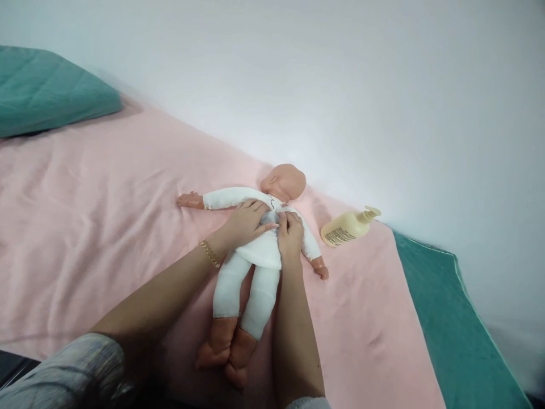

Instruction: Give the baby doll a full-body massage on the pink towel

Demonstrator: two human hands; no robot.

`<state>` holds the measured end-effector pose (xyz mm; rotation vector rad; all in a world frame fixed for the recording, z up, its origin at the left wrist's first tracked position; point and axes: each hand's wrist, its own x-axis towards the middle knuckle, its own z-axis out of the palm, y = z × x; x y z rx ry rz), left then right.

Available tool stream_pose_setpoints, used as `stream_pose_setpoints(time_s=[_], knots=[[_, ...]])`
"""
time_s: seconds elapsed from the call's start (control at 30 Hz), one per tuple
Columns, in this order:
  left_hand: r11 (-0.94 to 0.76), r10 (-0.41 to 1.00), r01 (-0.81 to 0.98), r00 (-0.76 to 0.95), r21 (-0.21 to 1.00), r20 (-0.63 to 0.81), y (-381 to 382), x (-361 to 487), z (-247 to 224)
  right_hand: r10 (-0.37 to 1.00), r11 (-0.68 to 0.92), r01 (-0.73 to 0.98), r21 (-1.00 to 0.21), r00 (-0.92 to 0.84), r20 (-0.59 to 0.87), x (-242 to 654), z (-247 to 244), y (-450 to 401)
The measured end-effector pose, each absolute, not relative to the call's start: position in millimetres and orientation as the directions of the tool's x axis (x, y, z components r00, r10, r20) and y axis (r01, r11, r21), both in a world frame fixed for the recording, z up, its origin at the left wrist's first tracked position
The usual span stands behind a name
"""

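A doll (261,250) with a white cloth body and bare plastic head, hands and feet lies stretched out on a pink sheet (361,329). Its face is out of sight, and stitching shows near the neck. My left hand (249,222) rests on the left side of its upper torso, open, fingers flat and thumb stretched inward. On the other side of the torso is my right hand (292,230), its thumb on the cloth, apart from loosely bent fingers. Both thumbs are close together near the middle. A greyish patch shows on the cloth between my hands.
A yellow pump bottle (346,227) stands at an apparent tilt on the sheet, right of the doll. Behind it all rises a white wall (340,85). A green pillow (51,91) lies at the far left, and green bedding (451,318) shows at the right.
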<state>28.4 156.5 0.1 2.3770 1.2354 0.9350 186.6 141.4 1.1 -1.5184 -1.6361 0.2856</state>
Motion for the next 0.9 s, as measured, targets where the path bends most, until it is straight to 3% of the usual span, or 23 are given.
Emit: stream_pose_setpoints(time_s=[0.2,0.53,0.9], knots=[[-0.627,0.779,0.557,0.436,0.545,0.451,162,28,0,0.829,0.321,0.696,-0.642,0.121,0.546,184,1,135],[-0.581,0.812,0.558,0.443,0.593,0.379,167,28,0,0.916,0.234,0.713,-0.661,0.066,0.396,187,-3,146],[-0.554,0.833,0.56,0.371,0.616,0.411,165,31,-5,0.894,0.302,0.707,-0.639,0.023,0.448,189,-7,143]])
